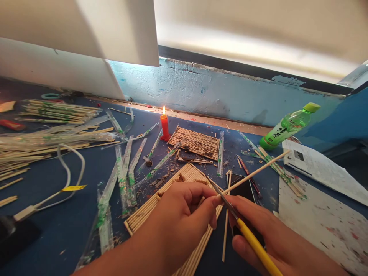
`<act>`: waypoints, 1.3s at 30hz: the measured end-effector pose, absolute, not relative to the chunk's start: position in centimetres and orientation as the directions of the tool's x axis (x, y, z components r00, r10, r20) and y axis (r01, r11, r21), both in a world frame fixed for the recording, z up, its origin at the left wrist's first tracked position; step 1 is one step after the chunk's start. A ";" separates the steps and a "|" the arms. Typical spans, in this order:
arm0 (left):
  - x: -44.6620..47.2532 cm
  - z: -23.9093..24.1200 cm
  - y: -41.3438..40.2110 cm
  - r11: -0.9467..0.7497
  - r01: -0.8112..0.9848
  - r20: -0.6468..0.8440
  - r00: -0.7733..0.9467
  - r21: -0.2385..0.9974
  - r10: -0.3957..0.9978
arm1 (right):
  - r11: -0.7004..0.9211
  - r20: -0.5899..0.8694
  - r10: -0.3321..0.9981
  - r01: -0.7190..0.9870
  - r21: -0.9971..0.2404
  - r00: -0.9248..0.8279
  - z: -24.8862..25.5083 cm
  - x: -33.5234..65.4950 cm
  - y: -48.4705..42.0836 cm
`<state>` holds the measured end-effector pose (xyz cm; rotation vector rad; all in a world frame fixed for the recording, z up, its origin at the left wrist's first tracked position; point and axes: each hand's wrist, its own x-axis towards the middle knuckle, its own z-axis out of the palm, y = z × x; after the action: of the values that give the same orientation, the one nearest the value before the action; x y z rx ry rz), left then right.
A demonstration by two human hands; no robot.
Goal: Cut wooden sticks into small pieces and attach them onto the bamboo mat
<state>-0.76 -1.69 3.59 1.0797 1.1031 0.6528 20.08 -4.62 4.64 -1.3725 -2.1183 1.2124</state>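
Left hand [184, 214]: grip pinched on a thin wooden stick [258, 171], which slants up to the right above the bench [71, 230]. Right hand [267, 234]: grip closed round a yellow-handled knife [253, 239], blade against the stick just beside the left fingertips. Under both hands lies a mat of joined sticks [140, 216]. Beyond it: second mat [195, 142], lit red candle [165, 128], tilted green bottle [287, 125] far right.
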 end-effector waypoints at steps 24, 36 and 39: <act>-0.2 3.2 -2.0 0.493 0.033 -0.469 0.365 0.870 0.804 | 0.052 -0.306 0.886 0.732 -0.680 -0.348 3.3 20.9 -3.9; -0.4 2.5 -1.8 0.588 -0.027 -0.502 0.490 0.808 0.713 | -0.002 0.022 1.000 0.997 -0.077 0.004 -1.3 31.4 2.3; -0.8 2.5 -2.0 0.383 0.183 -0.423 0.457 0.906 0.782 | -0.023 -0.008 1.000 0.999 -0.032 0.022 -1.7 33.7 3.2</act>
<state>-0.84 -2.05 2.46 1.1442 1.0593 0.4911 33.65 3.15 -1.67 -2.2340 -2.1843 0.0437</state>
